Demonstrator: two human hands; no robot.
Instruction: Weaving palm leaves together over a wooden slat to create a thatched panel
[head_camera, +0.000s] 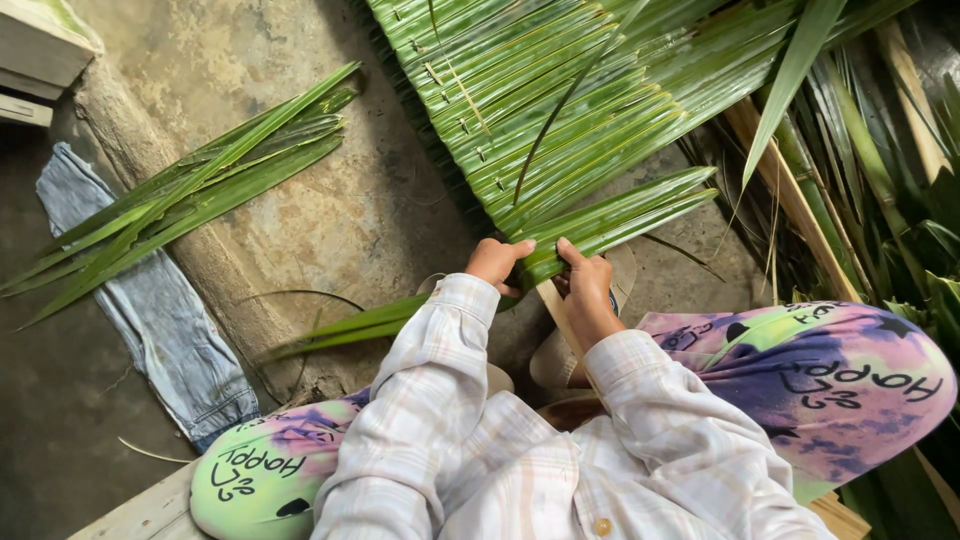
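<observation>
- The left hand (495, 262) and right hand (587, 290) sit close together, just apart, at the near edge of a woven palm-leaf panel (540, 90).
- Both hands are closed on the same folded palm leaflet (620, 218), a green strip that runs from between them up and to the right; the left thumb and right fingertips pinch its near end.
- The panel spreads away from the hands toward the top of the view, its leaflets lying side by side and pinned with small slivers.
- A pale wooden slat (560, 315) passes beneath the right hand, toward the person's lap.
- A loose bundle of palm leaflets (190, 190) lies well apart to the left on the concrete floor (330, 200).
- A blue denim cloth (160, 310) lies beside that bundle, further left.
- More leaf stalks and fronds (860, 170) pile up on the right, near the person's patterned knee.
</observation>
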